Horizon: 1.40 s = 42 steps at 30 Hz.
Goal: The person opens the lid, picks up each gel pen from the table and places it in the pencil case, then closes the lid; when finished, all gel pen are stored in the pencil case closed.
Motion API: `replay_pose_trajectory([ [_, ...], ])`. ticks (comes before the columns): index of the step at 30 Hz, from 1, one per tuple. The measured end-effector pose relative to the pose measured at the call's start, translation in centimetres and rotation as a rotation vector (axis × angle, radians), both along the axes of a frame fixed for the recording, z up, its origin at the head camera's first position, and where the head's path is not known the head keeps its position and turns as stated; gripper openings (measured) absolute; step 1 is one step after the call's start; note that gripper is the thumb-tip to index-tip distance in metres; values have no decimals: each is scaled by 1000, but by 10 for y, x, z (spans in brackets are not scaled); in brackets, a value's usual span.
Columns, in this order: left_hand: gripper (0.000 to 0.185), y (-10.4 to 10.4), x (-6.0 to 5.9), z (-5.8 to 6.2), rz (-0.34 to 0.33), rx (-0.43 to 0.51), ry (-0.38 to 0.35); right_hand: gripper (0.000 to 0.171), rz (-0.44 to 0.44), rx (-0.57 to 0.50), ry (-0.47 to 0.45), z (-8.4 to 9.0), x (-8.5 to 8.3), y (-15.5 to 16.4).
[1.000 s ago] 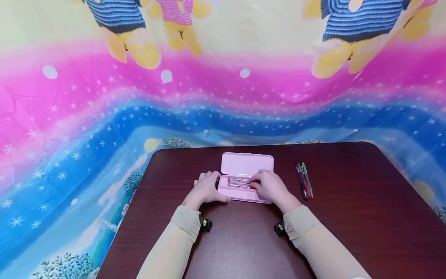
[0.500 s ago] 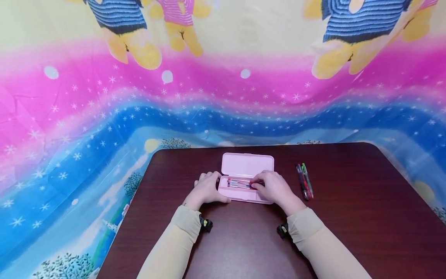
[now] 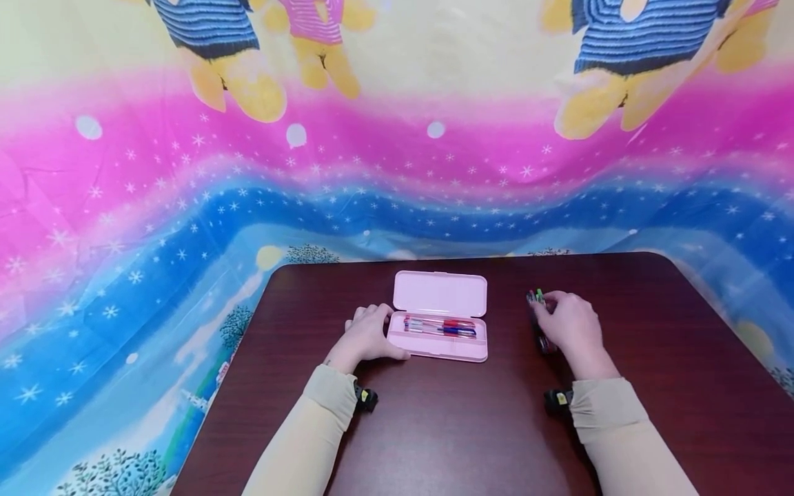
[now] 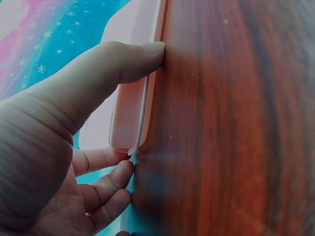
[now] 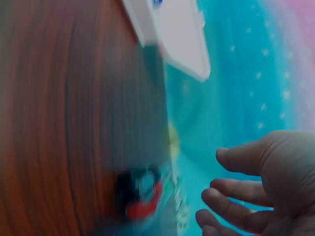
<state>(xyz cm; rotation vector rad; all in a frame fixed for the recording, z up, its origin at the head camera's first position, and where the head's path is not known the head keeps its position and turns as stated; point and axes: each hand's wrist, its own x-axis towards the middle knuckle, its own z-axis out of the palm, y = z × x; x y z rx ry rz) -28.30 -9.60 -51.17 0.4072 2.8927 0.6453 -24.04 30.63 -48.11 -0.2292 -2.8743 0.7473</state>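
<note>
Here, the left hand (image 3: 367, 335) grips the left end of the pink rectangular plastic case (image 3: 440, 293) on the brown counter (image 3: 434, 430); head-on, the right hand (image 3: 572, 322) overlaps slim dark-and-green pens (image 3: 544, 341) at right, its wrist view showing relaxed fingers (image 5: 241, 190) apart from them.

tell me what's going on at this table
A person's left hand holds the left end of an open pink pencil case on the table. Red and blue pens lie inside it. The right hand is over some loose pens to the right of the case, not yet gripping them.
</note>
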Motion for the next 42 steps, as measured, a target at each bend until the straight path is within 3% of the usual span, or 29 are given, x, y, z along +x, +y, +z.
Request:
replay_pose_trajectory([
  [6,90,-1,0,1,2,12,-4,59,-40,4,-172,-4,-18,23],
  [10,91,-1,0,1,-2,12,-7,62,-34,12,-223,-12,-28,28],
  [17,93,0,0,1,1,11,-10,62,-51,-13,-204,-24,-33,30],
  [33,90,0,0,0,3,5,1,49,-132,-101,-176,-29,-40,26],
  [38,90,0,1,0,-5,5,4,49,-133,-150,-180,-26,-38,30],
  [42,91,-1,0,1,1,7,-3,47,-89,-154,-116,-15,-33,25],
])
